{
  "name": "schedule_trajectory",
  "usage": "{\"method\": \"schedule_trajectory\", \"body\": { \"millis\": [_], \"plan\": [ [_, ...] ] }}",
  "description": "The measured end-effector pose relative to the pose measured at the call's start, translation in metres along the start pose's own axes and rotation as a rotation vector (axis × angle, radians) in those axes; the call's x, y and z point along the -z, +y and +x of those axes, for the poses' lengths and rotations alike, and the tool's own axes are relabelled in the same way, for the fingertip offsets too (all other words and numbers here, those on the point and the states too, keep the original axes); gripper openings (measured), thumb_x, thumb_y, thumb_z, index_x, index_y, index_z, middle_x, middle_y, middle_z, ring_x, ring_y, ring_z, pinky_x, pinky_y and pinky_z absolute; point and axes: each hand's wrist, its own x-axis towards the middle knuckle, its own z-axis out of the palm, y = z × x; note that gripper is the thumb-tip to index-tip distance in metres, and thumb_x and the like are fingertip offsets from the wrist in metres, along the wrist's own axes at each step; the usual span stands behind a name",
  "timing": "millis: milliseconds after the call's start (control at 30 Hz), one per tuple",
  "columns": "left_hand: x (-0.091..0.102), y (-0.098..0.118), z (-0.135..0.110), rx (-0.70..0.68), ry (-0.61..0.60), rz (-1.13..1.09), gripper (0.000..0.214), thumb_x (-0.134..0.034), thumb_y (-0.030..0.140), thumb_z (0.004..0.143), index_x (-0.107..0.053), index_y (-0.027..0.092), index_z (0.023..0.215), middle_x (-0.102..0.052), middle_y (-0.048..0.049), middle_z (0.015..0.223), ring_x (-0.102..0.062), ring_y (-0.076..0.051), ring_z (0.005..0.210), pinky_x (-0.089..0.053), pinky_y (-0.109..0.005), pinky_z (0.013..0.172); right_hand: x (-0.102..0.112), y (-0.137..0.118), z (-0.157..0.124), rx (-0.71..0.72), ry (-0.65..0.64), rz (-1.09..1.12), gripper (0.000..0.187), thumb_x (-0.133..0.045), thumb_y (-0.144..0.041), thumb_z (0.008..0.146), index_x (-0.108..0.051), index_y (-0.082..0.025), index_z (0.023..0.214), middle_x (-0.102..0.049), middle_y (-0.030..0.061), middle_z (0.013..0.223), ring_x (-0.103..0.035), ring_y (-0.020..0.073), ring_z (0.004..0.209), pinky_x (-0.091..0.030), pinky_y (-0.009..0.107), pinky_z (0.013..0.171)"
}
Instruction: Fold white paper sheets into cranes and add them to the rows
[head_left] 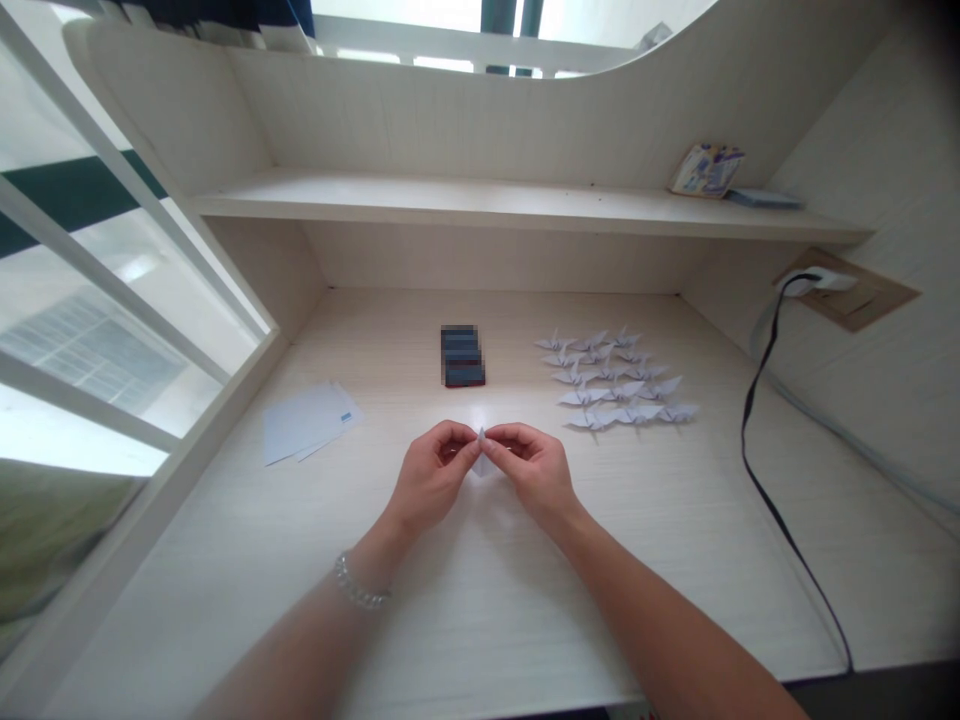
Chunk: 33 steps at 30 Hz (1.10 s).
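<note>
My left hand [433,474] and my right hand [529,466] meet over the middle of the pale wooden desk [465,610]. Both pinch a small folded piece of white paper [482,445] between fingertips, its point sticking up between the thumbs. A beaded bracelet [360,590] circles my left wrist. Behind and to the right of my hands, several finished white paper cranes [616,380] lie in rows on the desk.
A dark blurred block [461,356] sits behind my hands. Loose white paper sheets [307,422] lie to the left. A black cable [772,500] runs from a wall socket [825,284] down the right side. A shelf [487,200] above holds a small packet [705,170].
</note>
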Motion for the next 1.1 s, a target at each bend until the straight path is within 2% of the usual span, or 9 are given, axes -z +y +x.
{"method": "schedule_trajectory", "body": {
  "millis": [200,467,800,967,1100],
  "plan": [
    [-0.0016,0.0018,0.0017,0.045,0.037,-0.137,0.019,-0.065,0.027,0.073,-0.059,0.016,0.089,-0.061,-0.0032,0.085,-0.056,-0.013,0.078,-0.044,-0.023,0.07,-0.0025,-0.0026,-0.002,0.075,-0.017,-0.023,0.016,-0.067,-0.031,0.071,-0.071,-0.02,0.082,-0.066,0.0061,0.087,-0.062,0.0183,0.079,-0.051,0.028,0.065],
    [-0.0007,0.0025,0.0024,0.062,0.012,-0.206,0.017,-0.067,0.029,0.071,-0.063,0.015,0.079,-0.061,-0.0029,0.078,-0.054,-0.013,0.073,-0.043,-0.024,0.068,-0.0021,-0.009,-0.0058,0.156,-0.046,-0.095,0.013,-0.063,-0.027,0.075,-0.071,-0.022,0.084,-0.063,0.0056,0.087,-0.06,0.0179,0.081,-0.049,0.028,0.064],
    [0.0009,0.0008,0.0039,0.046,0.05,-0.167,0.016,-0.07,0.028,0.068,-0.066,0.016,0.077,-0.064,-0.0032,0.076,-0.056,-0.014,0.073,-0.043,-0.024,0.068,-0.0005,-0.0067,-0.0049,0.106,-0.099,-0.052,0.017,-0.06,-0.027,0.077,-0.071,-0.024,0.09,-0.061,0.0047,0.09,-0.057,0.0172,0.083,-0.047,0.028,0.066],
    [0.0004,0.0024,0.0029,0.042,-0.033,-0.152,0.017,-0.067,0.027,0.071,-0.066,0.015,0.082,-0.066,-0.0057,0.082,-0.058,-0.016,0.078,-0.044,-0.027,0.072,-0.0014,-0.0074,-0.0048,0.084,-0.104,-0.018,0.019,-0.062,-0.029,0.076,-0.07,-0.025,0.093,-0.059,0.0047,0.092,-0.057,0.0168,0.086,-0.048,0.028,0.07],
    [0.0031,0.0059,0.0034,0.039,0.026,-0.171,0.015,-0.069,0.027,0.07,-0.065,0.015,0.078,-0.064,-0.0035,0.077,-0.057,-0.014,0.073,-0.044,-0.025,0.068,-0.0014,-0.0091,-0.0054,0.077,-0.07,0.039,0.028,-0.065,-0.029,0.073,-0.066,-0.024,0.101,-0.061,0.005,0.096,-0.059,0.0168,0.085,-0.05,0.03,0.074]
  ]
}}
